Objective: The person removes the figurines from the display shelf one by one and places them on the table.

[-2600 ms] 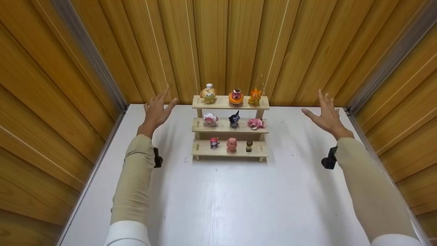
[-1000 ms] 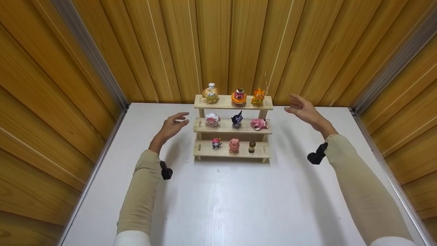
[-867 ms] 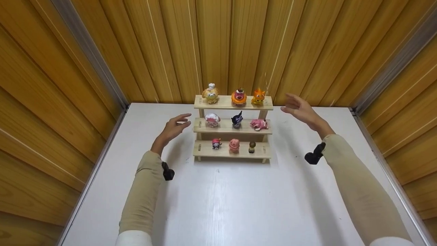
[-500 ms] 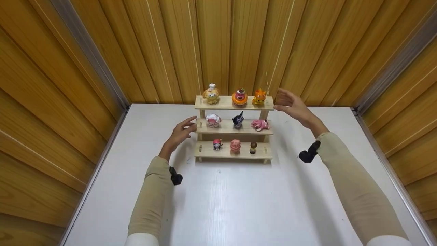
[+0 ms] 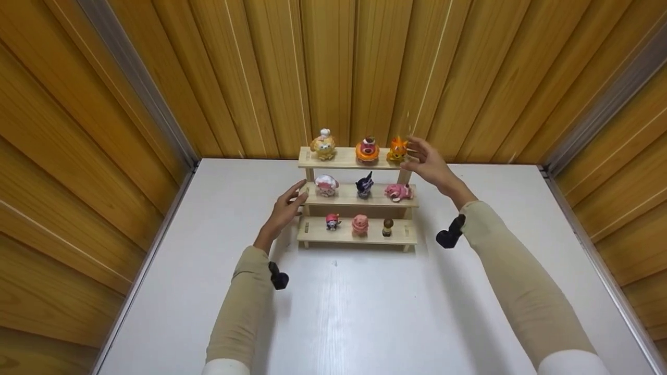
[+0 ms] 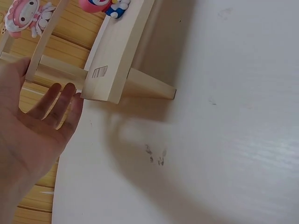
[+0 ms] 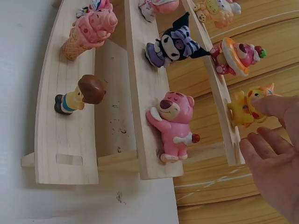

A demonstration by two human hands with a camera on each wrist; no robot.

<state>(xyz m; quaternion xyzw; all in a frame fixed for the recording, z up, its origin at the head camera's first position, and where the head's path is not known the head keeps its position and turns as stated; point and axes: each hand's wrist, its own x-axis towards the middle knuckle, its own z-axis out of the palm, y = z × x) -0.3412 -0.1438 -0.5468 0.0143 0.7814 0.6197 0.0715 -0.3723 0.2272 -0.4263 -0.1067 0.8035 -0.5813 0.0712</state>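
Note:
A three-tier wooden shelf (image 5: 359,233) stands at the back of the white table and carries small toy figures. My right hand (image 5: 415,156) reaches the right end of the top tier. Its index fingertip (image 7: 267,104) touches the orange-yellow spiky figure (image 7: 245,110), with the thumb a little apart below it and nothing held. My left hand (image 5: 296,197) is flat with straight fingers (image 6: 65,100) beside the left end of the shelf (image 6: 114,51), close to its lower board. I cannot tell whether it touches. A pink bear figure (image 7: 174,122) lies on the middle tier.
Wooden panel walls (image 5: 333,67) close in the table (image 5: 365,312) on three sides. The other top-tier figures are an orange one with a white hat (image 5: 324,145) and a red-orange one (image 5: 367,150). A dark purple figure (image 5: 364,185) stands mid-shelf. Black wrist cameras sit on both sleeves.
Both hands have moved inward from wide apart to the shelf. The right one has come to the orange-yellow figure on the top tier, the left to the shelf's left end.

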